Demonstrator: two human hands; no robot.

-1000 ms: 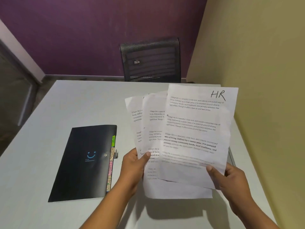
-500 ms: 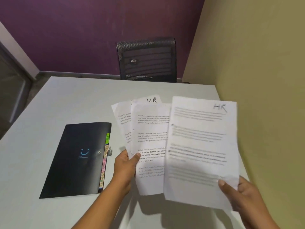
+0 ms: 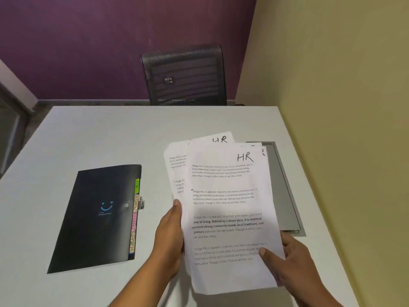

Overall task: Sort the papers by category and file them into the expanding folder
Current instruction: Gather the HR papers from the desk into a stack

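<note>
- The black expanding folder lies flat and closed toward the near left corner of the table, with its clasp midway along its right edge.
- Coloured tabs stick out along that same right edge. The green one at the far end reads HR, and ADMIN and SPORTS show nearer us.
- Our left hand grips the left edge of the fanned papers, thumb pressed on the front. The fingers are hidden behind the sheets.
- We hold the papers up over the near right part of the table, between the folder and the right edge. The top sheet and one behind it are marked HR; a third heading peeks out at the right, too covered to read.
- Our right hand pinches the lower right of the top sheet, thumb on the front and fingers behind.
- We judge the step to be gathering the HR sheets into one bundle. To do it well, we should check each hidden heading before merging, then square the bundle by tapping its lower edge on the table.
- With the bundle in one hand, the other is free to undo the clasp and open the pocket at the green tab.
- A grey panel sits in the table near the right edge, behind the papers.
</note>
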